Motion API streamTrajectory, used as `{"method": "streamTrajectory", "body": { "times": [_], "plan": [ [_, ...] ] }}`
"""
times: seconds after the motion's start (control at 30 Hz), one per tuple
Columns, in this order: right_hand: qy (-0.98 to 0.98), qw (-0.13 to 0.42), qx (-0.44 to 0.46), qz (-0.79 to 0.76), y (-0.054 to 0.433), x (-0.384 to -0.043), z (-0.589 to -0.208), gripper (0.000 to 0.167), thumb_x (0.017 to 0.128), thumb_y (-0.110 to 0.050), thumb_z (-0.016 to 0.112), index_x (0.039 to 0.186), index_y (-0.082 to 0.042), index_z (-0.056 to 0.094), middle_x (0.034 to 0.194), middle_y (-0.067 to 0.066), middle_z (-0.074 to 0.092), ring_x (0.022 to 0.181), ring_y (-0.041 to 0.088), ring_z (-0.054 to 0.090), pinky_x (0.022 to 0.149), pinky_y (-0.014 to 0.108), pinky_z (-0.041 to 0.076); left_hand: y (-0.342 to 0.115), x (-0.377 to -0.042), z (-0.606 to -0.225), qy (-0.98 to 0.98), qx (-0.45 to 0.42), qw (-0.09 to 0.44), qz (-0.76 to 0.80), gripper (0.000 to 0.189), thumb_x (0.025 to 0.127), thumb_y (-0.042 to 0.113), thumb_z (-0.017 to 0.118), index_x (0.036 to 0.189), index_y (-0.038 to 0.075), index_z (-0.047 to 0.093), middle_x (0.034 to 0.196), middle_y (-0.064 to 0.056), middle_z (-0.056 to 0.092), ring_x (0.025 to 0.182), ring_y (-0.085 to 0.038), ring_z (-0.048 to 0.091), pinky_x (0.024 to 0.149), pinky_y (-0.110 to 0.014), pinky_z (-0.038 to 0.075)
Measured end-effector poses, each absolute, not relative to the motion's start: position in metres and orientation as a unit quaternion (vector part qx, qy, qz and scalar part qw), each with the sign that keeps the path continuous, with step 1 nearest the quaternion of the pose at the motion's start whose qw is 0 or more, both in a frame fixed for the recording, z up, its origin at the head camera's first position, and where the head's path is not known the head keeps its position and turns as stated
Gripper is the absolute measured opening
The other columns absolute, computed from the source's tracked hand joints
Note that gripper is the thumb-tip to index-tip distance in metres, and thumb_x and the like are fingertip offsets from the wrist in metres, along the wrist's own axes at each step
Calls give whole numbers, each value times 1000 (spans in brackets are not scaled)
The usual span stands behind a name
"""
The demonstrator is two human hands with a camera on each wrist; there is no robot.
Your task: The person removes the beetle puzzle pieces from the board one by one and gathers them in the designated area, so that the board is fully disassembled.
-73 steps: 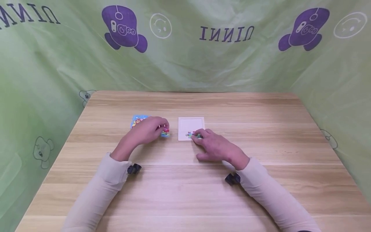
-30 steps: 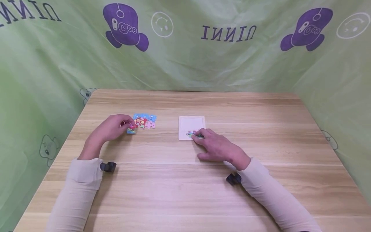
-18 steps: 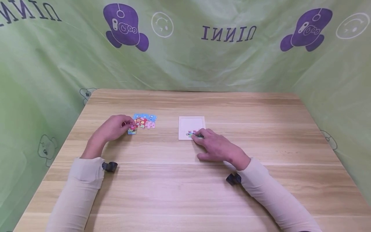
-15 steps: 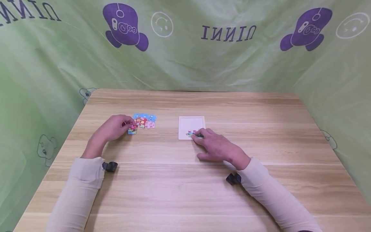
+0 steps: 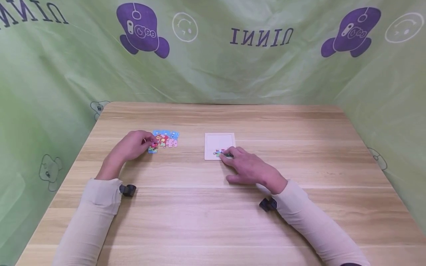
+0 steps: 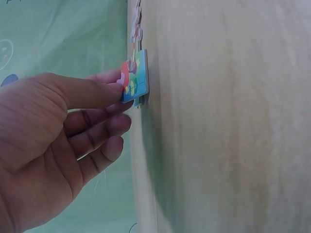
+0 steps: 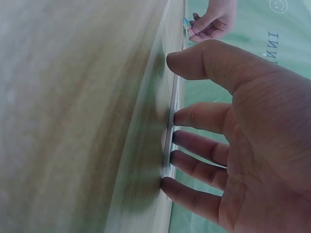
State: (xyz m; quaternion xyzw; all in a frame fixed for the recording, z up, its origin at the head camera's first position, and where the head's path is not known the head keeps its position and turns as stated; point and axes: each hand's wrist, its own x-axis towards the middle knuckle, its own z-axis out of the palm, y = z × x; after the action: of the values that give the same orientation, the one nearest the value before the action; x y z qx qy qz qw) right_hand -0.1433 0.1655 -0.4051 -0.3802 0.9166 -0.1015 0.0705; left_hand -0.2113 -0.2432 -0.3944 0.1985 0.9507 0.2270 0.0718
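My left hand [image 5: 133,146] pinches a jigsaw puzzle piece [image 6: 138,80] between thumb and fingers, low over the table. The piece is red, green and blue; its edge overlaps another piece in the left wrist view. Just beyond, a cluster of joined jigsaw pieces [image 5: 171,142] in blue, red and pink lies flat. Fingertips of my right hand [image 5: 247,168] rest on the lower part of a white square puzzle tray [image 5: 217,140], thumb held apart. Several coloured pieces [image 5: 217,152] sit along the tray's bottom, partly hidden under those fingers.
The tray and the cluster lie apart on a wood-grain table [image 5: 213,214]. A green printed curtain [image 5: 213,74] hangs behind it and along both sides. Small black cameras [image 5: 128,190] are on both wrists.
Holding the puzzle piece, my left hand has moved left from near the tray to the cluster's near-left corner, then edged slightly right. My right hand has stayed on the tray.
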Motion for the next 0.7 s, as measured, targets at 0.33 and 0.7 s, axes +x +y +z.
{"method": "streamTrajectory", "body": {
  "times": [0.33,0.7],
  "plan": [
    [917,80,-379,-95,165,-142,-403,70,93,-33,72,153,-5,48,147,12,45,132,32,45,89,52,54,-241,-211,-397,955,198,51,215,13,98,-2,64,105,0,74,90,-10,68,82,-28,59,77,-45,48],
    [916,81,-381,-96,165,-142,-404,70,92,-30,71,153,-4,47,149,14,43,132,34,44,97,49,50,-234,-207,-389,958,193,42,210,12,98,2,65,107,0,74,91,-10,67,81,-27,57,74,-43,47]
  ]
}}
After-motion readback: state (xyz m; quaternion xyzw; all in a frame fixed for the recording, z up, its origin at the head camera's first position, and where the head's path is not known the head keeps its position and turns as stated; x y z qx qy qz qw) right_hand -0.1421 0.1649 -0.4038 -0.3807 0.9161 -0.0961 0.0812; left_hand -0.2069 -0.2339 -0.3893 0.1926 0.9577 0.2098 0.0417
